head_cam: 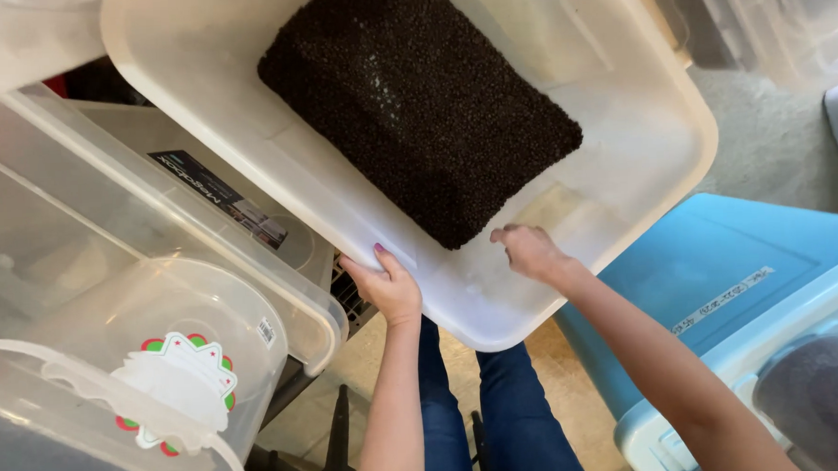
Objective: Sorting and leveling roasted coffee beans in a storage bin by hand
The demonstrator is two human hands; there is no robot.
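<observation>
A clear tub (142, 370) lies nearest. The bin (641, 150) rim is gripped by the left hand (388, 284); the right hand (528, 250), loosely curled, is held inside beside the dark granules (418, 104).

The floor (552, 376) below the blue storage bin (722, 279) was seen as pale, beige surfacing, evenly and softly lit. To the left of that bin, a stack of clear plastic containers (110, 268) was shown, one fitted with a round lid bearing a red, green and white sticker (185, 378). Above the bin, a grey carpeted area (773, 145) was visible, bordered by further translucent tubs (777, 13). Dark metal legs (339, 446) were seen low at its left.
</observation>
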